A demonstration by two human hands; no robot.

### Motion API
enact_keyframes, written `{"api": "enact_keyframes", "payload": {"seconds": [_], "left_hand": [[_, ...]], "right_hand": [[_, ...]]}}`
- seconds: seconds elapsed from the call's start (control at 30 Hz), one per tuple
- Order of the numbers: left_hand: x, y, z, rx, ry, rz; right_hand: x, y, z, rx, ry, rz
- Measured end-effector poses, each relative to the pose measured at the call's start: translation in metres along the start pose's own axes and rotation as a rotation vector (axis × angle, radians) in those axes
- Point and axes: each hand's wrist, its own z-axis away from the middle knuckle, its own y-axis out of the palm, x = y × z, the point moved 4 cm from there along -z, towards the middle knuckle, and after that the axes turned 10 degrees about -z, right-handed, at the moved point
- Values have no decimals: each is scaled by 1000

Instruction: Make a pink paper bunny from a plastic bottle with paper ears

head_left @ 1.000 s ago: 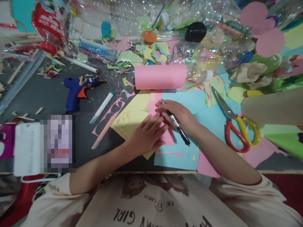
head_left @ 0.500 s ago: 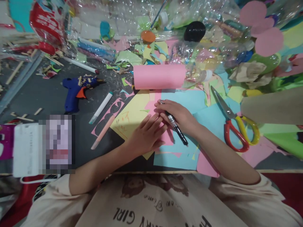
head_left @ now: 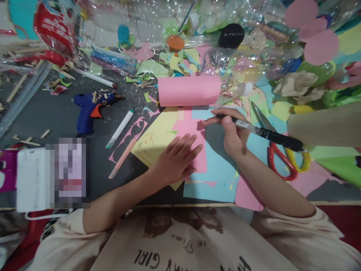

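Observation:
My left hand [head_left: 177,158] lies flat with spread fingers on a strip of pink paper [head_left: 194,128]. Under the pink paper are a blue sheet [head_left: 217,188] and a yellow sheet [head_left: 166,120] with orange marks. To the right, my right hand [head_left: 235,133] is raised over the blue sheet and grips a black pen [head_left: 261,131]. The pen tilts, its back end out to the right above the scissors' handles. Just beyond my hands lies a bottle wrapped in pink paper [head_left: 188,91], its clear neck and white cap pointing right.
Scissors [head_left: 282,162] with red and yellow handles lie right of my right hand. On the left are a blue glue gun [head_left: 87,113], a marker [head_left: 120,129] and a white box [head_left: 32,178]. Clear plastic bottles and paper scraps [head_left: 153,69] crowd the far side.
My right hand has lifted away from my left hand and moved right, and the pen has swung outward to the right. The left hand stays on the pink paper.

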Motion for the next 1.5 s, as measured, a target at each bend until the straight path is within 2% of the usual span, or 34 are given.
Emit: {"api": "enact_keyframes", "payload": {"seconds": [0.17,0.37,0.77,0.9,1.03,1.13,1.33,1.43,1.5], "left_hand": [[-1,2,1,-18,-1,-2],[-2,4,2,-33,-6,0],[-10,-20,0,-158,31,6],[-8,-19,0,-202,41,-1],[-7,-16,1,-228,24,-7],[-9,-15,1,-217,24,-5],[-11,-11,1,-132,7,44],[-11,-10,1,-110,10,47],[-10,-10,1,-92,12,43]], "right_hand": [[-1,9,1,218,96,43],[0,13,2,345,125,29],[-3,16,1,343,214,-8],[-1,14,1,348,190,25],[7,15,2,327,78,96],[12,23,4,336,61,118],[6,38,13,407,294,54],[6,38,12,406,269,37],[6,34,8,336,244,49]]}}
